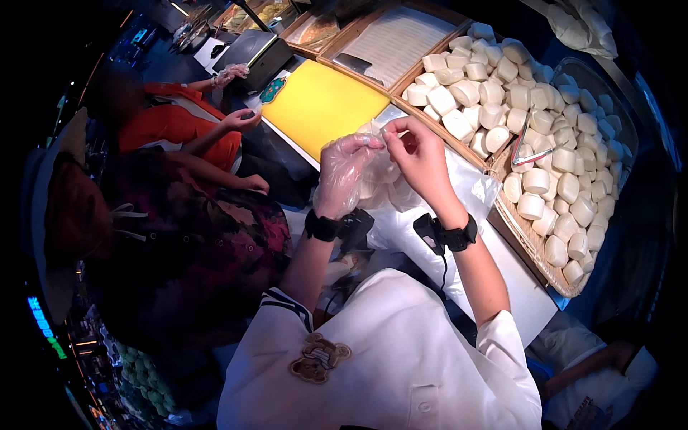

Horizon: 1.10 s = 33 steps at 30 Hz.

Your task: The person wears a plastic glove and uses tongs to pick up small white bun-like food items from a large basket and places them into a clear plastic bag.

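Note:
My left hand (340, 175) wears a thin clear plastic glove and is closed on the top of a clear plastic bag (380, 179). My right hand (421, 159), bare, pinches the bag's edge beside it, thumb against forefinger. Below the fingers the bag hangs loosely, with pale rounded shapes showing through it that I cannot make out clearly. To the right of my hands lie many white steamed buns (459, 125), short and cylindrical, heaped in a woven basket (527, 240). Metal tongs (532, 157) with red on them rest among the buns.
A yellow board (326, 104) lies ahead of my hands. Beyond it are a wooden-framed tray (390, 43) and a black machine (254, 61). White plastic bags (408, 233) lie on the counter near my wrists. Two people stand close at left, one in an orange vest (172, 129).

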{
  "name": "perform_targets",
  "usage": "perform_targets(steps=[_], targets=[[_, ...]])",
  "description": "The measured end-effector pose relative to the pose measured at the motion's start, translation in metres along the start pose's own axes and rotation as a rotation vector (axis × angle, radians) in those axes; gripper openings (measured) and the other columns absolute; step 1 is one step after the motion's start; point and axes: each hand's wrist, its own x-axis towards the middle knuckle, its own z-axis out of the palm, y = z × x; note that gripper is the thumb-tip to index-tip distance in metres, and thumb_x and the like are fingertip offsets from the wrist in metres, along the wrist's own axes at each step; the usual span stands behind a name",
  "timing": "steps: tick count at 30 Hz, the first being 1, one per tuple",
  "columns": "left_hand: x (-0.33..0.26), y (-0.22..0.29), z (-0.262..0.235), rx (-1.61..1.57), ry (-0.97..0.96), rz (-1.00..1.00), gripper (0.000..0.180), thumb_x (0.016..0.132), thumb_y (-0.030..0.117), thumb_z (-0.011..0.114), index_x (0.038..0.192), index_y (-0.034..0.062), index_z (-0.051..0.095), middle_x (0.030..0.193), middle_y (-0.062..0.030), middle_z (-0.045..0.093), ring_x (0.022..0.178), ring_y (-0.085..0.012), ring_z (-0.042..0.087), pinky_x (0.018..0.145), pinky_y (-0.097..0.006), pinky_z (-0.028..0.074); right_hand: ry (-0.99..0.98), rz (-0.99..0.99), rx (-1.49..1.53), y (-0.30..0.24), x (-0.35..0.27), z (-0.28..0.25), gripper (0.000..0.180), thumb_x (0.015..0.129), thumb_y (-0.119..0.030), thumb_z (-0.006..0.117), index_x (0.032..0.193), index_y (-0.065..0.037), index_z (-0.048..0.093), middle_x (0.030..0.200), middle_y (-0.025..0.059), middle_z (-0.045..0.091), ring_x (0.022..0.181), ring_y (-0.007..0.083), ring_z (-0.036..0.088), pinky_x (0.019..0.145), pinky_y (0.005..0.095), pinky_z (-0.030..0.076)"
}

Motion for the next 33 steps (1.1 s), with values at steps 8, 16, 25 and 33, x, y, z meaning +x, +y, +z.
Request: perform_targets(steps=[8, 16, 25, 33], targets=[[0.144, -0.024, -0.194, 0.036, -0.345, 0.175, 0.02, 0.085, -0.006, 0.059, 0.104, -0.0053, 0.064, 0.104, -0.0118, 0.066, 0.094, -0.0182, 0.064, 0.091, -0.029, 0.048, -0.001, 0.133, -0.05, 0.065, -0.005, 0.028, 0.034, 0.091, -0.005, 0.058, 0.125, -0.006, 0.053, 0.115, 0.0088, 0.054, 0.088, 0.0148, 0.059, 0.081, 0.0283, 0.05], [0.164, -0.032, -0.25, 0.08, 0.204, -0.176, 0.018, 0.092, 0.003, 0.057, 0.109, 0.0014, 0.06, 0.1, -0.0099, 0.063, 0.08, -0.0193, 0.065, 0.064, -0.035, 0.057, -0.111, 0.225, -0.808, 0.137, -0.149, -0.02, 0.049, 0.076, -0.008, 0.072, 0.122, -0.009, 0.056, 0.117, 0.0125, 0.053, 0.108, 0.0306, 0.052, 0.095, 0.0404, 0.041], [0.191, -0.059, -0.25, 0.376, 0.457, -0.157, 0.009, 0.089, 0.007, 0.06, 0.091, 0.007, 0.069, 0.08, -0.0031, 0.067, 0.052, -0.0066, 0.053, 0.044, -0.022, 0.04, -0.393, 0.098, -0.95, 0.177, -0.215, -0.031, 0.023, 0.076, -0.006, 0.066, 0.098, -0.007, 0.062, 0.096, 0.0073, 0.061, 0.099, 0.0258, 0.057, 0.097, 0.0408, 0.039], [0.181, -0.045, -0.312, 1.744, 0.224, 0.029, 0.033, 0.088, 0.032, 0.056, 0.106, 0.0076, 0.068, 0.102, -0.0173, 0.067, 0.095, -0.0317, 0.064, 0.081, -0.04, 0.049, -0.171, 0.119, -0.998, 0.173, -0.204, -0.064, 0.02, 0.064, -0.001, 0.07, 0.077, -0.006, 0.055, 0.08, 0.0081, 0.056, 0.085, 0.0274, 0.056, 0.082, 0.0387, 0.043]])
